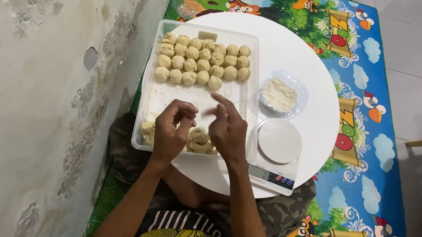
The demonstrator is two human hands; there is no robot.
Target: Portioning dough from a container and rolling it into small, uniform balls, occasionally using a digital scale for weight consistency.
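- The left hand (pixel 173 129) pinches a small dough bit in a narrow grip; the right hand (pixel 227 129) hovers beside it, fingers spread and holding nothing, above the dough lump (pixel 199 140) at the tray's (pixel 208 30) near edge.
- Rolling it evenly should match the dough balls (pixel 202 62) rowed at the far end.
- The round white table (pixel 311 117) also carries a scale (pixel 278 145) and a flour dish (pixel 280 94), over a cartoon mat (pixel 359 174) beside a flaking wall (pixel 37 53).

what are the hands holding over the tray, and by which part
Cannot be told for sure: the left hand has its fingers pinched together, perhaps on a bit of dough, hidden. The right hand is open, holding nothing.
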